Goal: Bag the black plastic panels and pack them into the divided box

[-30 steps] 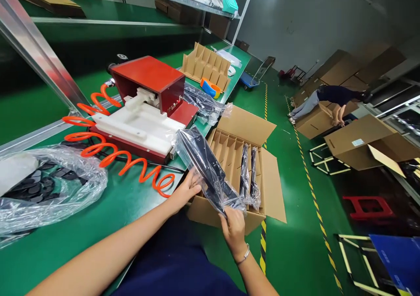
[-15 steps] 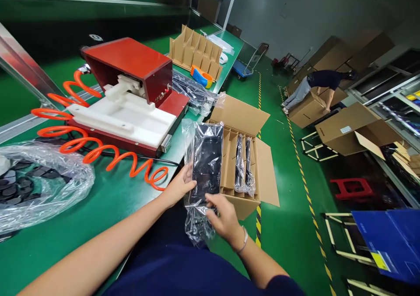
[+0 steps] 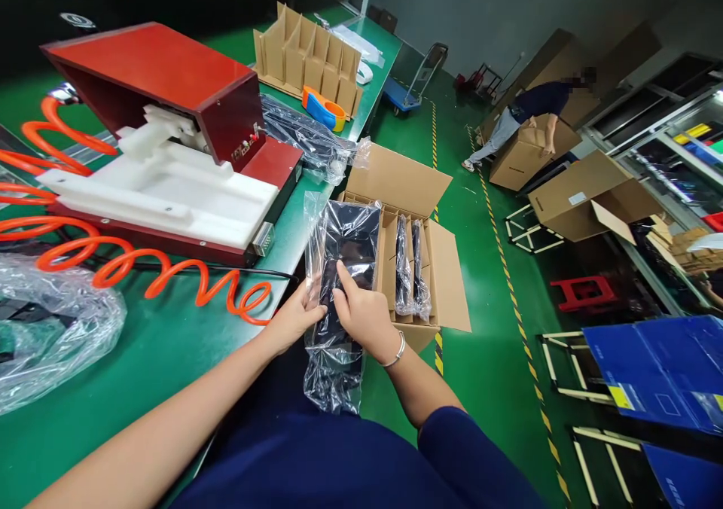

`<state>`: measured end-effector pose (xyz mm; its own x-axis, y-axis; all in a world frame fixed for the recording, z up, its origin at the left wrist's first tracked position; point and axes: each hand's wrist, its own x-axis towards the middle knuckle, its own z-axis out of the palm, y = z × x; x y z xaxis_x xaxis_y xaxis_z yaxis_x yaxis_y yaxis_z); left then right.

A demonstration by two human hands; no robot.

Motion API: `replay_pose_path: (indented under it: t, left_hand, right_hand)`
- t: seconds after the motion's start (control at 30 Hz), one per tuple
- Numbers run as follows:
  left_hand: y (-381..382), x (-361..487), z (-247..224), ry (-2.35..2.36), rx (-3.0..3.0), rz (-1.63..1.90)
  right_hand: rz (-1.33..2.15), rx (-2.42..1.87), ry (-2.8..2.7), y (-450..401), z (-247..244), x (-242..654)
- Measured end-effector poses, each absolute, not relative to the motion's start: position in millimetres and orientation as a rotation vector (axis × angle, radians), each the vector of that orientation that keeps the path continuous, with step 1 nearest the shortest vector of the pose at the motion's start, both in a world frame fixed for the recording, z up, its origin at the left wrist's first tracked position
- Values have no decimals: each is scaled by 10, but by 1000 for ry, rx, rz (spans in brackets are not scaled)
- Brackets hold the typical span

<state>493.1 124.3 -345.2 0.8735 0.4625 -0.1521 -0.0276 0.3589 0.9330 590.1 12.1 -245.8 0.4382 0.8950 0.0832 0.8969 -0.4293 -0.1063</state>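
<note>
A flat black panel (image 3: 351,232) in a clear plastic bag (image 3: 333,377) is held tilted in front of me, partly over an open carton (image 3: 455,279). My left hand (image 3: 298,315) grips its left edge, thumb on the front and the other fingers hidden behind. On the panel's face lies my right hand (image 3: 364,315), index finger stretched out and thumb apart from it, the rest curled. Inside the carton, cardboard dividers (image 3: 387,264) form slots, and two bagged black pieces (image 3: 402,268) stand upright among them.
A red machine (image 3: 163,72) with a white fixture and coiled orange hose (image 3: 192,287) sits on the green table. Near it are a divider set (image 3: 305,57), a tape dispenser (image 3: 323,110) and bagged black parts (image 3: 305,144). Across the aisle a co-worker (image 3: 531,106) bends over a carton.
My right hand has moved up and left from the panel's lower right edge onto its face, index finger now extended. The camera view has shifted; my left hand keeps its grip.
</note>
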Motion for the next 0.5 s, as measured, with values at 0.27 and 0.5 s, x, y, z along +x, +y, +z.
replay_pose_path:
  t: [0.27, 0.5]
  left_hand:
    - [1256, 4954, -3467, 502, 1133, 352]
    - [1274, 4955, -3387, 515, 1122, 360]
  right_hand:
    - [32, -2602, -1376, -107, -2490, 6127]
    - [234, -2457, -1700, -160, -2640, 5796]
